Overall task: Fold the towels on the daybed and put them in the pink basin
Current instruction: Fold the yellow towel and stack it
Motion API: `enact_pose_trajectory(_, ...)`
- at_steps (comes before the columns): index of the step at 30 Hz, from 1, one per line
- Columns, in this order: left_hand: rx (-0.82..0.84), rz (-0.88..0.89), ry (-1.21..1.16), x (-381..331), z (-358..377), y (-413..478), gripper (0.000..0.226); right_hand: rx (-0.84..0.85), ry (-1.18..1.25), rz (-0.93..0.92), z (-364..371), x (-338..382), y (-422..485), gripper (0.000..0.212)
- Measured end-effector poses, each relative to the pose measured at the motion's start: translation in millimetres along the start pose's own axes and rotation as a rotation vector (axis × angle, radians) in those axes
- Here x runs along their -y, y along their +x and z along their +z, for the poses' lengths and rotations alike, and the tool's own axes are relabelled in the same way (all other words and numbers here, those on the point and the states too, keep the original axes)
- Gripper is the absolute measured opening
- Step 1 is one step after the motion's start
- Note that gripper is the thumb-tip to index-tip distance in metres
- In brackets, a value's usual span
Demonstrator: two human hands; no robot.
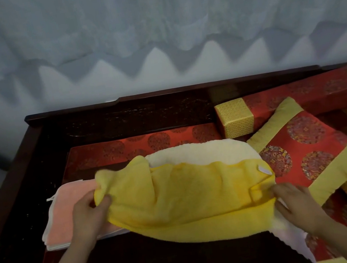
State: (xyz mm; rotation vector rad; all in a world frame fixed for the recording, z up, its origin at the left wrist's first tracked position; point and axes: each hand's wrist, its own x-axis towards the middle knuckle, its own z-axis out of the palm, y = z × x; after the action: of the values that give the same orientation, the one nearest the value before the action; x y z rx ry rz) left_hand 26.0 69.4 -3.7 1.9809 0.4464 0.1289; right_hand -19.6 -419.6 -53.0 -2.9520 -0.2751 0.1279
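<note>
A big towel [186, 196] is lying across the middle of the daybed [37, 141], on top of another towel [206, 152] that is sticking out behind it. A folded towel [69, 205] is sitting to the left, partly under the left hand [89, 212]. A square pillow [305, 149] is lying to the right, and a long pillow [279, 105] is resting behind it.
</note>
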Motion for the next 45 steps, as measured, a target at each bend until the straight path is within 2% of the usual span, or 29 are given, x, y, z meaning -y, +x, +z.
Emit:
enact_pose_trajectory(2, 0.148, 0.198, 0.073, -9, 13, -1, 0.034, 0.037, 0.132, -0.083, -11, 23, 14, 0.01)
enact_pose_trajectory(4, 0.31, 0.259, 0.214, -5, 32, -3, 0.058, 0.082, 0.171, -0.167, -16, 47, 26, 0.011)
enact_pose_trajectory(5, 0.325, 0.212, 0.258, 4, 39, -2, 0.067, 0.086, 0.175, -0.201, -17, 58, 32, 0.022)
enact_pose_trajectory(7, 0.263, 0.013, 0.219, 21, 44, 1, 0.057, 0.059, 0.147, -0.273, -12, 73, 45, 0.041)
enact_pose_trajectory(9, 0.24, -0.164, 0.131, 34, 40, 6, 0.047, 0.062, 0.103, -0.308, -14, 80, 54, 0.034)
enact_pose_trajectory(11, 0.292, -0.209, 0.13, 42, 36, 14, 0.06, 0.089, 0.095, -0.291, -18, 84, 62, 0.024)
enact_pose_trajectory(12, 0.316, -0.173, 0.193, 41, 36, 17, 0.069, 0.128, 0.112, -0.256, -20, 85, 65, 0.03)
enact_pose_trajectory(15, 0.342, 0.117, 0.364, 33, 42, 26, 0.082, 0.221, 0.189, -0.135, -29, 89, 72, 0.047)
enact_pose_trajectory(17, 0.428, 0.215, 0.446, 21, 51, 30, 0.072, 0.204, 0.271, -0.085, -35, 94, 77, 0.046)
enact_pose_trajectory(18, 0.473, 0.198, 0.468, 16, 57, 32, 0.06, 0.165, 0.313, -0.078, -37, 97, 79, 0.043)
enact_pose_trajectory(20, 0.495, 0.127, 0.406, 2, 66, 35, 0.028, 0.042, 0.397, -0.085, -41, 105, 84, 0.042)
enact_pose_trajectory(22, 0.447, 0.041, 0.191, -13, 71, 32, 0.017, 0.001, 0.46, -0.126, -50, 117, 89, 0.034)
enact_pose_trajectory(24, 0.393, -0.063, -0.078, -23, 72, 25, 0.012, 0.096, 0.528, -0.23, -63, 134, 94, 0.019)
enact_pose_trajectory(26, 0.366, -0.164, -0.27, -29, 70, 14, 0.01, 0.279, 0.627, -0.348, -72, 158, 101, 0.013)
enact_pose_trajectory(28, 0.356, -0.235, -0.384, -31, 69, 4, 0.012, 0.31, 0.692, -0.393, -73, 185, 111, 0.013)
enact_pose_trajectory(33, 0.374, -0.279, -0.445, -28, 61, -16, 0.014, 0.065, 0.787, -0.271, -57, 236, 141, 0.01)
enact_pose_trajectory(39, 0.42, -0.228, -0.481, -23, 43, -20, 0.017, 0.05, 0.777, -0.254, -43, 255, 157, 0.01)
enact_pose_trajectory(45, 0.316, -0.092, -0.325, -23, 41, -17, 0.026, 0.1, 0.742, -0.253, -35, 261, 163, 0.011)
